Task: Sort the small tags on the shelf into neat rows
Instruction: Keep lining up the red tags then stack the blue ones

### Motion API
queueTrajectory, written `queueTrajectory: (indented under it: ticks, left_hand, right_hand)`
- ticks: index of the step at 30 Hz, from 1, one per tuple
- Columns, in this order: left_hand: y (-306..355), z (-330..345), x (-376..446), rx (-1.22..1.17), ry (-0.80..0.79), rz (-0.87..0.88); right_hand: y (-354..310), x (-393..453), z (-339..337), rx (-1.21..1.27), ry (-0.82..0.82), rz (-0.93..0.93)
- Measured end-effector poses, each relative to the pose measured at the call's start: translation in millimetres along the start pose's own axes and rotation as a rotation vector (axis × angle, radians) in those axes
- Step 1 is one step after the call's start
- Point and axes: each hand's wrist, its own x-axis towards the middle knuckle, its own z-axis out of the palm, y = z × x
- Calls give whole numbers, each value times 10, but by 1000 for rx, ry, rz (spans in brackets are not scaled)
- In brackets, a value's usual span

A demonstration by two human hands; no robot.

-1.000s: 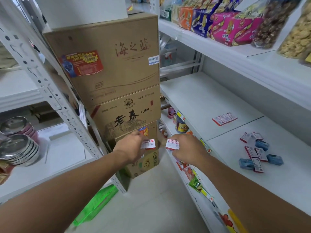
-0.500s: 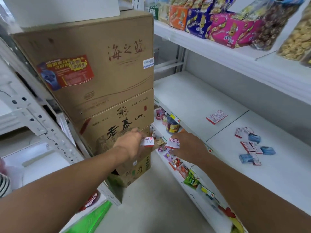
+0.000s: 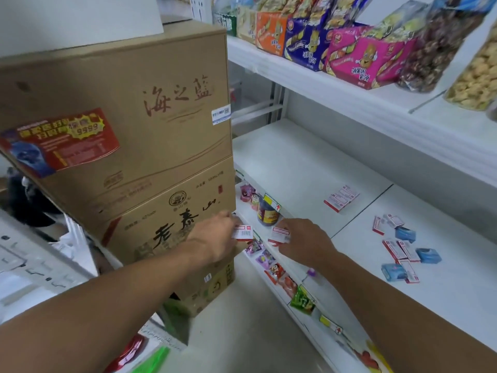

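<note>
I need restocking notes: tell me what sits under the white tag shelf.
Below the white shelf sit a dark jar and small snack packets along the lower shelf. Anything further back is hidden by the shelf board.

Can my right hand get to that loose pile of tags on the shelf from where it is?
Probably yes. The right hand is by the shelf's front edge, and bare white shelf lies between it and the scattered tags. But it already pinches a tag, so it may need to set that down first.

Two bare forearms, no sleeves in sight. Left hand (image 3: 215, 238) and right hand (image 3: 306, 244) ungloved (no rings, watch or wristbands to be seen). Fingers (image 3: 286, 224) bare too, mostly hidden behind the knuckles.
</note>
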Motion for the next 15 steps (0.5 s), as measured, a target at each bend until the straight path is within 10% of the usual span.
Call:
queueTrajectory:
  ticks: [15]
  left_hand:
    - [368,-145,1251,84,24,26]
  right_hand:
    - [740,718,-363,88,-2,42]
